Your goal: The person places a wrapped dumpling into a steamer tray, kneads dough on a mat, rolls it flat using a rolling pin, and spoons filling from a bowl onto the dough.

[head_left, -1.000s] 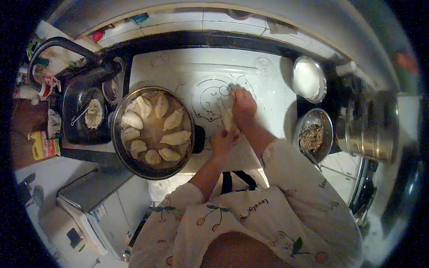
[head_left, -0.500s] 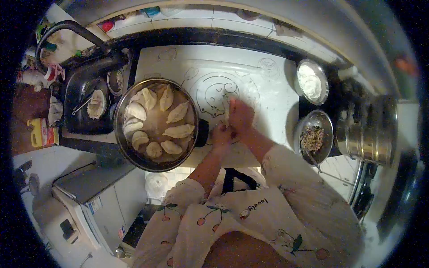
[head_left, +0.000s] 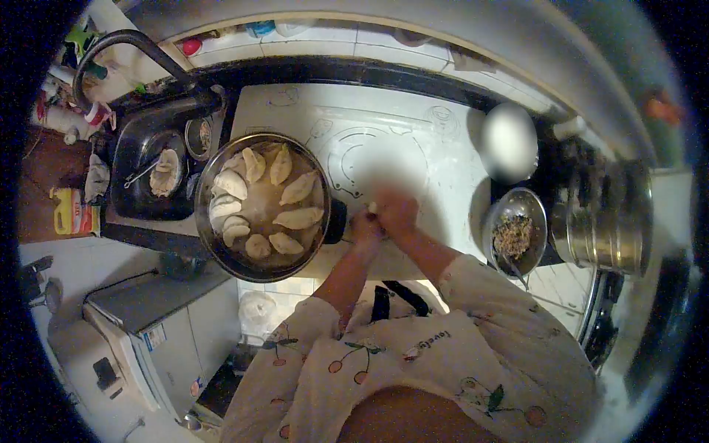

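Observation:
My left hand point(head_left: 364, 227) is closed at the near side of the white board, its fingers curled round a small whitish piece of dough point(head_left: 373, 208). Against it, my right hand point(head_left: 399, 214) is also closed, pressing at the same dough; its fingers are partly blurred. To the left of both hands stands a wide pan point(head_left: 201, 214), with several folded dumplings point(head_left: 298, 217) set in a ring inside it. The pan's black handle point(head_left: 337, 221) points toward my left hand.
On the right are a bowl of white, flour-like stuff point(head_left: 509, 144), blurred, and a metal bowl point(head_left: 544, 221) of chopped filling point(head_left: 515, 236) with a spoon. Beyond them stands a shiny metal pot point(head_left: 605, 218). The white board point(head_left: 450, 170) lies underneath. A black sink point(head_left: 122, 177) is at left.
My right hand has come down and closer to my left hand, from higher over the board. The whole view has shifted slightly. The pan and bowls stay in place.

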The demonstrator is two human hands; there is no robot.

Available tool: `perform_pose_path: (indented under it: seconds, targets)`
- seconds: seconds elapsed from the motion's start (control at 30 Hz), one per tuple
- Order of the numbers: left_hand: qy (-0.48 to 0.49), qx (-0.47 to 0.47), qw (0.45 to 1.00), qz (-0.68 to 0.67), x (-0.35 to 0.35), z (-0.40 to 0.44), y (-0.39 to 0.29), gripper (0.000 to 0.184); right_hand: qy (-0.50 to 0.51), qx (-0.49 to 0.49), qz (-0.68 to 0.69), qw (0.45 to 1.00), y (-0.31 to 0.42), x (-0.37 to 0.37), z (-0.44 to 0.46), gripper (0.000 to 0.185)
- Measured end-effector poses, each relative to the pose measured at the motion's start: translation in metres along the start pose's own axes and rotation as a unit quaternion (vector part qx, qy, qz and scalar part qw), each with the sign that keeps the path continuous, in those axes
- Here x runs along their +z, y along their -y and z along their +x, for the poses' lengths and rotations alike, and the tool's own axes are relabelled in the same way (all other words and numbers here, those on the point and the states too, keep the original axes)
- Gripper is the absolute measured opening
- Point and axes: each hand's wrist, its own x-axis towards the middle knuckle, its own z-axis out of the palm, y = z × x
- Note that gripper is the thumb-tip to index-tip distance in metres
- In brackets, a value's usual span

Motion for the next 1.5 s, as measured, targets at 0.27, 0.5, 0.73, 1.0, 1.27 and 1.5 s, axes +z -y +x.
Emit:
perform_pose_path:
  seconds: [0.27,0.5,0.73,1.0,1.27,1.5]
  targets:
    - [0.028,-0.072,0.912,-0.403,0.011,0.001,0.009,0.021,-0.021,-0.068,0.013,0.997,-0.023,0.04,0.055,0.042]
    - [-0.102,-0.056,0.972,-0.206,0.031,0.058,0.09,0.017,0.138,0.052,0.037,0.988,0.012,0.003,-0.001,0.045]
    - [0.062,-0.027,0.92,-0.386,0.002,0.003,0.014,0.026,0.107,-0.077,0.12,0.984,-0.018,0.032,0.064,0.043]
    - [-0.211,0.475,0.679,0.518,-0.017,-0.038,-0.09,0.048,-0.159,-0.012,0.193,0.968,-0.089,0.012,0.041,0.03]
    - [-0.002,0.266,0.858,0.44,0.007,-0.031,-0.044,0.036,0.076,0.312,0.442,0.837,-0.076,-0.026,0.02,0.05]
    - [0.059,0.149,0.936,0.312,0.018,-0.04,-0.044,0.02,0.065,0.143,0.077,0.985,-0.02,-0.002,-0.006,0.046]
